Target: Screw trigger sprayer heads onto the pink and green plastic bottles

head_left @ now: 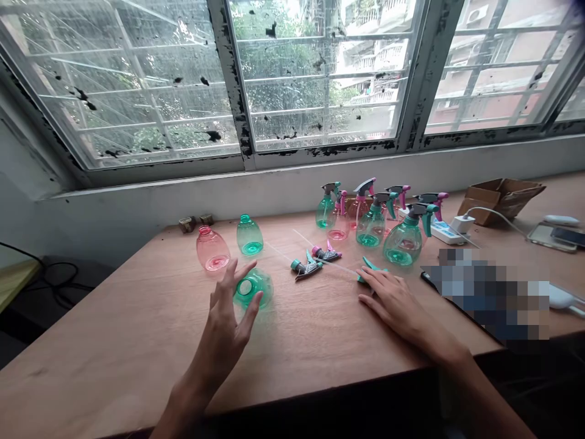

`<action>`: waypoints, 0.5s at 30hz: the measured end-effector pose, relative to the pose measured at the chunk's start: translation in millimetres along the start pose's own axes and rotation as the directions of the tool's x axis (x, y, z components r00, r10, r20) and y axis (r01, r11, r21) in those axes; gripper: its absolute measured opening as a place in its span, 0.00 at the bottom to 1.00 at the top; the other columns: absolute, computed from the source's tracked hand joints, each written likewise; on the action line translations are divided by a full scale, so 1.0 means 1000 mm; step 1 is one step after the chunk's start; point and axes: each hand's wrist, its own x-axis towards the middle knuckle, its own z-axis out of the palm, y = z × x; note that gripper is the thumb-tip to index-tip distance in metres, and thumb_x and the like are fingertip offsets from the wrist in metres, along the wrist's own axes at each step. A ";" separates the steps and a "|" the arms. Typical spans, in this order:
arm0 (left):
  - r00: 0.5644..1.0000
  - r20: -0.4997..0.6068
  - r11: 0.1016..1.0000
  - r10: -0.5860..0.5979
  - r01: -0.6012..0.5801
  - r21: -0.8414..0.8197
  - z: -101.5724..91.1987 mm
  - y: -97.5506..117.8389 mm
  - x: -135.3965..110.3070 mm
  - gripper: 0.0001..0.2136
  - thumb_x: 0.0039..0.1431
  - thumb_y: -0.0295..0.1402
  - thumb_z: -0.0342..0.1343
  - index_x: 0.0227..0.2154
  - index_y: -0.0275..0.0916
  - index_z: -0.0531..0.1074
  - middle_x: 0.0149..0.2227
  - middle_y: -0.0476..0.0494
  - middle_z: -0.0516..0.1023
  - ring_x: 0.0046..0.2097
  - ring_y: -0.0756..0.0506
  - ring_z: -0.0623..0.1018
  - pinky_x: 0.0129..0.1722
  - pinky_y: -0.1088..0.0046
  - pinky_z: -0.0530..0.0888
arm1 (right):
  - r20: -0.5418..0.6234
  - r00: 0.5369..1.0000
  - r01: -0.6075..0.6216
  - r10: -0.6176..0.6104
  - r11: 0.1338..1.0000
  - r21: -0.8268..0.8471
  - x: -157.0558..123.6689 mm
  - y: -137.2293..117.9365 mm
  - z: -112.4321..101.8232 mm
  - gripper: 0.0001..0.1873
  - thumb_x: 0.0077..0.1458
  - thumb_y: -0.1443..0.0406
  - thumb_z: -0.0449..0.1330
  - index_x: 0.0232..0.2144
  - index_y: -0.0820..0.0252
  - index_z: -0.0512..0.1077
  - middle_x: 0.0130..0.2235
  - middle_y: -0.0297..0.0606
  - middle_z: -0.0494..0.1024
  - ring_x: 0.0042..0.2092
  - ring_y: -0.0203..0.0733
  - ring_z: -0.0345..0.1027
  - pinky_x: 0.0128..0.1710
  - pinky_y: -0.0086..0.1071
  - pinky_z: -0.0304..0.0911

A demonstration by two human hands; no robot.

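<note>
My left hand (231, 305), thumb and fingers spread apart, is at a clear green bottle (262, 281) whose mouth faces me; whether the fingertips touch it I cannot tell. Behind it stand a pink bottle (212, 251) and another green bottle (249, 233), both without tops. With fingers bent over it and thumb on the near side, my right hand (390, 299) grips a spray head with a green trigger (373, 264), mostly hidden beneath the fingers. Between my hands lie a green-and-grey spray head (307, 267) and a pink-and-grey spray head (327, 252), with thin tubes.
Several green and pink bottles with spray heads (403, 242) are grouped at the back right. Beyond them are a white power strip (448, 233), a cardboard box (491, 204) and phones (553, 236). A blurred-out object lies right of my right hand. Windows line the back wall.
</note>
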 end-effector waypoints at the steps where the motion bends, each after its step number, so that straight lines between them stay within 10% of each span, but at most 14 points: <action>1: 1.000 0.016 1.000 -0.009 0.008 0.013 0.001 0.001 0.000 0.34 0.70 0.34 0.51 0.71 0.47 0.39 0.64 0.38 0.69 0.70 0.36 0.60 0.66 0.47 0.59 | -0.009 1.000 0.002 -0.002 1.000 0.017 -0.001 -0.004 0.000 0.24 0.67 0.60 0.53 0.62 0.59 0.66 0.64 0.52 0.72 0.63 0.61 0.65 0.56 0.56 0.65; 15: 0.995 -0.076 0.985 -0.070 0.081 0.154 0.003 -0.012 -0.002 0.30 0.68 0.37 0.55 0.69 0.51 0.50 0.63 0.39 0.68 0.61 0.33 0.67 0.61 0.49 0.65 | -0.066 0.994 0.100 -0.090 0.978 0.180 -0.013 -0.019 -0.005 0.26 0.63 0.56 0.63 0.59 0.55 0.65 0.58 0.48 0.76 0.61 0.60 0.65 0.62 0.56 0.56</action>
